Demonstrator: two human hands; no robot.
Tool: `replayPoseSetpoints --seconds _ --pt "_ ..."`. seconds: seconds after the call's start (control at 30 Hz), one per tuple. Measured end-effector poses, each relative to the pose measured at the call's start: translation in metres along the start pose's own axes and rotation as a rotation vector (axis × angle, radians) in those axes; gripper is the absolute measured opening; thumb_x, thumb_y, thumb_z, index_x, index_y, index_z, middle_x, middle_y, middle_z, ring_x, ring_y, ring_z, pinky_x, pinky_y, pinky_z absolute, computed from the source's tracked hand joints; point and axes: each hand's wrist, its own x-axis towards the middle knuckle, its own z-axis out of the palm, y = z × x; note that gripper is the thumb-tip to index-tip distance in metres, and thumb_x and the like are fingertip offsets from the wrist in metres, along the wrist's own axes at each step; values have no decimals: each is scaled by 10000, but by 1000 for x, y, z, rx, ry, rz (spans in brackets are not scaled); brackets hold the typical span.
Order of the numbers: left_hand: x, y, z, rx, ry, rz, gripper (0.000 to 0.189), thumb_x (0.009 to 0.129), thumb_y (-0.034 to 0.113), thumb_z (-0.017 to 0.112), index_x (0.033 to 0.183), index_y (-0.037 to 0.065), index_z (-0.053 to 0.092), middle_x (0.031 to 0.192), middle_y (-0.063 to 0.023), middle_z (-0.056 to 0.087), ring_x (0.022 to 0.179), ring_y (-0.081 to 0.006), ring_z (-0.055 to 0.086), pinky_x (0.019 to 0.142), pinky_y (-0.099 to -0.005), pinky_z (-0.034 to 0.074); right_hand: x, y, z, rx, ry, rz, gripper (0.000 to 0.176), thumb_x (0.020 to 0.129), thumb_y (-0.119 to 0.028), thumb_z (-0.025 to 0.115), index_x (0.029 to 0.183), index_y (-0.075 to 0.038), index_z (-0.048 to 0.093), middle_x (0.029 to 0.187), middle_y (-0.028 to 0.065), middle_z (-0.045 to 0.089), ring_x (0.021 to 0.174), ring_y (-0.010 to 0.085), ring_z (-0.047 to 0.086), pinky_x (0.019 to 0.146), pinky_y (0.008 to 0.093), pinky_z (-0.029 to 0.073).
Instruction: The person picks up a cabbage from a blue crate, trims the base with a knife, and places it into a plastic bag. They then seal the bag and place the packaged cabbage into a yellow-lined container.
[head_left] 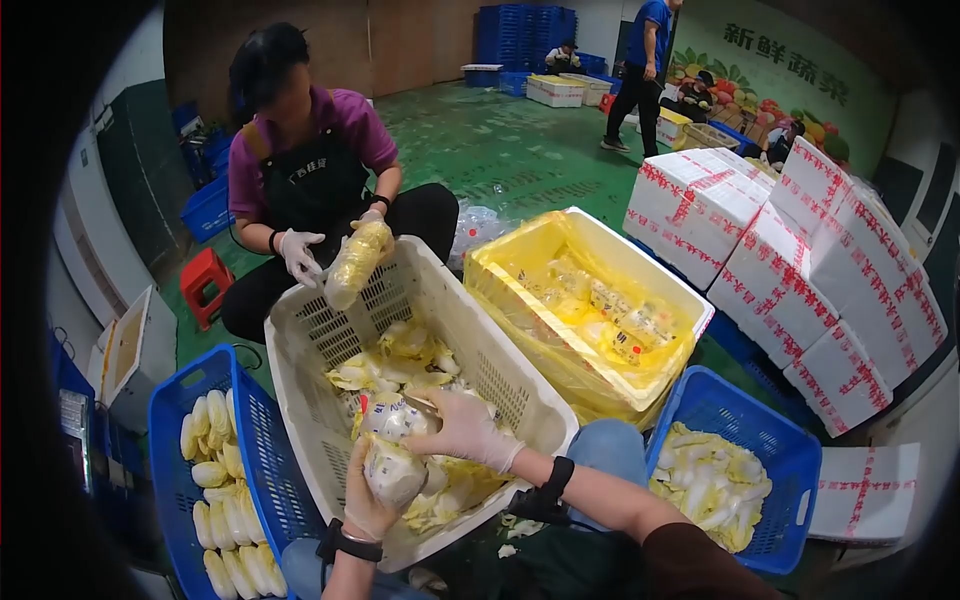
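My left hand (365, 500), gloved, grips a small cabbage in a clear plastic bag (393, 470) from below. My right hand (462, 428), also gloved, lies over the top of the same bagged cabbage and holds the bag's upper end. Both hands are above the near end of a tilted white crate (500, 360) that holds loose cabbage leaves and trimmings (400, 365). Across the crate sits a person in a purple shirt and black apron, gloved hands around another bagged cabbage (354, 262).
A blue crate (170, 440) of wrapped cabbages stands at left, and a blue crate (790, 450) of cabbage leaves at right. A box lined with yellow plastic (520, 265) holds packed bags. Taped white boxes (800, 230) are stacked at right. A red stool (203, 280) and other people are farther back.
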Motion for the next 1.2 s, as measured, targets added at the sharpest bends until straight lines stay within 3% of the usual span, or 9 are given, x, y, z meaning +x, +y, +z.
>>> replayPoseSetpoints --seconds 0.17,0.23,0.27,0.5,0.63,0.83,0.9,1.07,1.2 --pt "-6 -7 4 -150 62 -137 554 909 411 607 1346 107 453 1309 -91 538 1169 -293 539 957 -523 458 -10 2 13 -236 143 -176 738 629 -479 741 1219 -65 586 891 164 678 754 304 674 668 378 533" --pt "2 -14 -20 86 51 -93 527 891 314 663 1332 110 460 1325 -98 517 1209 -286 505 967 -557 434 -13 5 20 -261 164 -241 684 635 -456 728 1184 -67 606 861 151 679 716 308 673 628 380 528" --pt "2 -19 -27 128 126 -54 479 919 275 624 1303 47 451 1250 -174 542 1139 -350 555 920 -532 496 -14 7 23 -253 162 -233 684 635 -456 728 1184 -67 606 861 151 679 716 308 673 628 380 528" --pt "6 -9 -13 169 106 -54 439 907 185 586 1290 14 458 1187 -168 595 1047 -340 616 833 -467 547 10 21 2 -108 253 -128 747 617 -593 750 1115 -45 653 918 162 693 836 299 684 751 369 536" --pt "-1 -14 -11 118 52 25 512 873 196 607 1330 35 440 1215 -158 592 1078 -337 608 827 -448 548 16 12 -10 -21 102 -24 779 581 -535 802 1161 -38 650 1011 176 692 905 266 687 820 357 527" --pt "-17 -1 -3 84 -1 16 557 824 139 612 1339 32 428 1211 -161 591 1029 -314 636 776 -436 571 26 9 -19 187 -80 -161 742 581 -322 828 1218 -8 611 1050 148 685 946 178 654 855 300 496" --pt "-22 10 11 444 0 -26 654 782 105 622 1383 60 367 1163 -115 592 944 -247 658 690 -417 589 25 8 -25 162 -84 -140 708 582 -232 794 1226 -12 602 1081 134 682 973 165 646 877 298 488" --pt "-21 -1 15 484 82 136 767 720 -1 639 1415 83 326 1171 -102 572 969 -215 638 704 -353 596 24 18 -13 70 24 -190 686 594 -257 771 1212 -14 602 1058 126 686 940 179 658 852 302 500" --pt "-33 -8 26 549 29 405 856 664 -33 651 1436 76 296 1195 -98 558 1052 -213 600 759 -313 582 31 42 4 -20 28 81 697 579 -406 777 1152 -40 623 937 171 686 860 278 671 785 350 515"
